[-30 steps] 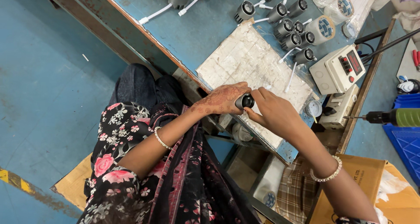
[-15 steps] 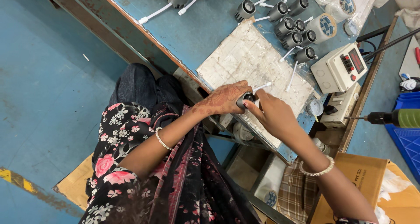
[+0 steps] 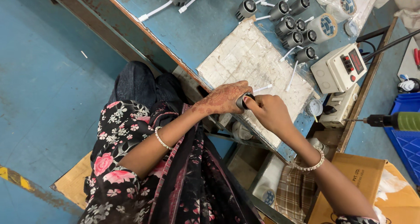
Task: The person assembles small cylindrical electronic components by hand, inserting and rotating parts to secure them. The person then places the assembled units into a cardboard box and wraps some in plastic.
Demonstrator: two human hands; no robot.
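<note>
Both my hands meet over the near edge of a white padded mat (image 3: 249, 57) on the blue workbench (image 3: 192, 27). My left hand (image 3: 221, 99) grips a small dark cylindrical lamp housing (image 3: 242, 101) with a white cable (image 3: 262, 88) sticking out toward the mat. My right hand (image 3: 269, 112) closes around the housing's other side, fingers pressed on its end. The housing is mostly hidden between the two hands.
Several similar dark housings (image 3: 288, 20) with white cables lie at the mat's far edge, beside tape rolls (image 3: 326, 24). A white meter box (image 3: 341, 68) stands right of the mat. A green-handled power tool (image 3: 396, 121) hangs at right; a cardboard box (image 3: 363, 180) sits below.
My hands have shifted slightly toward the mat while turning the housing. Its white cable now shows, pointing out over the mat.
</note>
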